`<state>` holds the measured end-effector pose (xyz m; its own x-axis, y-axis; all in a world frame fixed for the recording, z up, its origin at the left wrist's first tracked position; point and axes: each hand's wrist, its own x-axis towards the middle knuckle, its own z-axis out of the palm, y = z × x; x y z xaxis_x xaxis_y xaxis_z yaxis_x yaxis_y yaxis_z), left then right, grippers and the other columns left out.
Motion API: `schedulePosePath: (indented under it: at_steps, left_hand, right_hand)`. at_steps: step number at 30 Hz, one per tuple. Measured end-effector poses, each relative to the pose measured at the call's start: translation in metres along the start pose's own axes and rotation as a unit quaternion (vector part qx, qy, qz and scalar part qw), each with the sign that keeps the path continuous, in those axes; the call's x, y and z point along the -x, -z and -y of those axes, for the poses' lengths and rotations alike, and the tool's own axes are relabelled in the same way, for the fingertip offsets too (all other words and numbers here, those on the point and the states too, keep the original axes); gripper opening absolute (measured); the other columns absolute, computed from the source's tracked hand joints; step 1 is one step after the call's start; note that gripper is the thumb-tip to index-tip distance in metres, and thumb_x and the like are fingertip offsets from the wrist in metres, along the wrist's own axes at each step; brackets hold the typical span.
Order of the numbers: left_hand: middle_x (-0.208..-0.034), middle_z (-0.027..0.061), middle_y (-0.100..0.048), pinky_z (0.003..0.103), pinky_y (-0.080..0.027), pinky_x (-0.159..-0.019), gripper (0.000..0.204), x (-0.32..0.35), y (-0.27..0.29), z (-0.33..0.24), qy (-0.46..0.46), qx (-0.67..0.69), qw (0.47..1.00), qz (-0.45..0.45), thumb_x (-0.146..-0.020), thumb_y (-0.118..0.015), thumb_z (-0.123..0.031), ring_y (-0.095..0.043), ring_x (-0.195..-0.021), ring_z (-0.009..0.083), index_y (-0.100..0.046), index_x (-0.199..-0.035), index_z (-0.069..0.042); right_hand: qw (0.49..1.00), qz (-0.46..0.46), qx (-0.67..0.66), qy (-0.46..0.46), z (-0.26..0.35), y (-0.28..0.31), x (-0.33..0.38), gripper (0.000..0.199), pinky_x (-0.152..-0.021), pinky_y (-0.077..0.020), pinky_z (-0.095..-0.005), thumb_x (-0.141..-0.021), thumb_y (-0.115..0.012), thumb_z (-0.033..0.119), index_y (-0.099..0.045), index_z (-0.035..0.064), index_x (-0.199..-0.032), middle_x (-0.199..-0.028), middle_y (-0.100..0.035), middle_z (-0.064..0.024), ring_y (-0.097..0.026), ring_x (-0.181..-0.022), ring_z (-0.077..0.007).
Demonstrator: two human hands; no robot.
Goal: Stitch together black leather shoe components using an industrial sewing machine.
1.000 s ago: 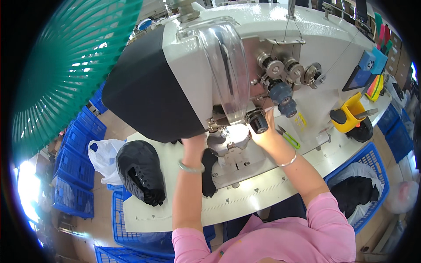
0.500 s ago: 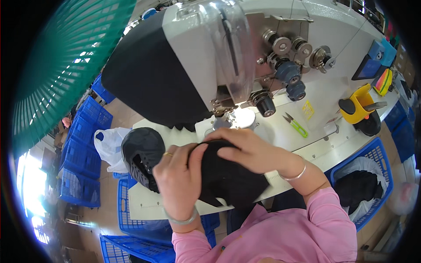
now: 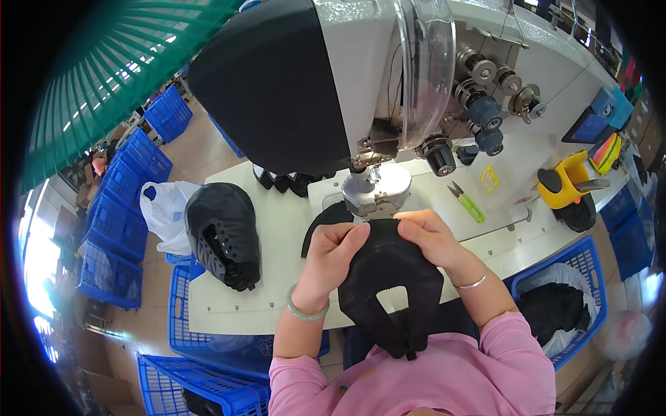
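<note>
Smoothly curved black fabric (image 3: 388, 265) between hands (image 3: 330, 258) (image 3: 431, 240)

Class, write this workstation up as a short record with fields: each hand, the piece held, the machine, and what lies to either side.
Left hand: grips the piece's upper left edge
Right hand: grips its upper right edge
Held piece: black shoe piece, with a central gap
Machine: sewing machine, beyond the hands
Table, left: dark shoe upper
Table, right: green-handled snips; yellow holder
Below table, right: blue basket holding black material
</note>
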<state>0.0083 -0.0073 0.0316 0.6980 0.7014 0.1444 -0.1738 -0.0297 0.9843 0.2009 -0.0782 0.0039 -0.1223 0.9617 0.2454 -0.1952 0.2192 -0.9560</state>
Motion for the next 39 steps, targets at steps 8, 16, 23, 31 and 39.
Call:
schedulePosePath:
  at_steps: [8,16,23,31,39]
  left_hand:
    - [-0.071,-0.0001,-0.065,0.018,-0.043,-0.053,0.015,-0.001,-0.008,-0.001,0.045,0.139,0.989,0.023,-0.088,-0.065,-0.009,-0.057,-0.060,0.0039,-0.069,-0.084,0.004]
    - [-0.086,0.0023,-0.066,0.019,-0.046,-0.066,0.021,0.007,0.021,0.020,0.010,0.055,0.998,0.015,-0.085,-0.069,-0.010,-0.057,-0.077,0.0052,-0.064,-0.100,0.005]
    - [-0.101,0.0064,-0.060,0.024,-0.045,-0.079,0.038,0.061,0.116,0.008,0.001,-0.186,0.951,-0.245,-0.089,-0.066,-0.022,-0.054,-0.088,0.0123,-0.054,-0.117,0.001]
    - [-0.112,0.0271,-0.051,0.046,-0.034,-0.098,0.066,0.036,0.288,0.010,-0.077,-0.562,0.646,-0.511,-0.085,-0.067,-0.048,-0.044,-0.111,0.0408,-0.051,-0.117,0.008]
    - [-0.119,0.0210,-0.063,0.037,-0.045,-0.093,0.040,0.015,0.326,0.018,-0.058,-0.575,0.716,-0.393,-0.100,-0.049,-0.029,-0.060,-0.109,0.0340,-0.057,-0.123,0.002]
  right_hand:
    - [0.997,-0.079,0.024,-0.002,0.005,-0.011,0.001,0.037,-0.057,-0.0388,-0.0211,-0.102,-0.050,0.027,-0.061,-0.0009,-0.079,-0.070,-0.055,0.0055,-0.045,-0.068,-0.0013]
    - [0.989,-0.132,0.065,-0.026,-0.005,-0.021,-0.006,0.025,-0.061,-0.0456,-0.0195,-0.097,-0.059,0.018,-0.069,-0.0048,-0.094,-0.083,-0.067,-0.0017,-0.055,-0.073,-0.0027]
    - [0.991,0.004,-0.093,-0.099,-0.003,-0.027,0.014,0.033,-0.090,-0.0526,-0.0367,-0.091,-0.057,0.001,-0.058,-0.0057,-0.124,-0.115,-0.065,-0.0177,-0.065,-0.104,-0.0246]
    - [0.978,0.029,0.124,-0.164,0.000,0.008,0.057,0.022,-0.082,-0.0505,-0.0262,-0.089,-0.061,0.006,-0.069,0.0004,-0.109,-0.098,-0.072,-0.0069,-0.065,-0.090,-0.0116]
    - [0.735,-0.225,0.541,-0.341,0.036,0.117,0.174,0.021,-0.069,-0.0544,-0.0356,-0.083,-0.065,0.021,-0.070,0.0007,-0.084,-0.079,-0.070,-0.0137,-0.069,-0.073,-0.0253]
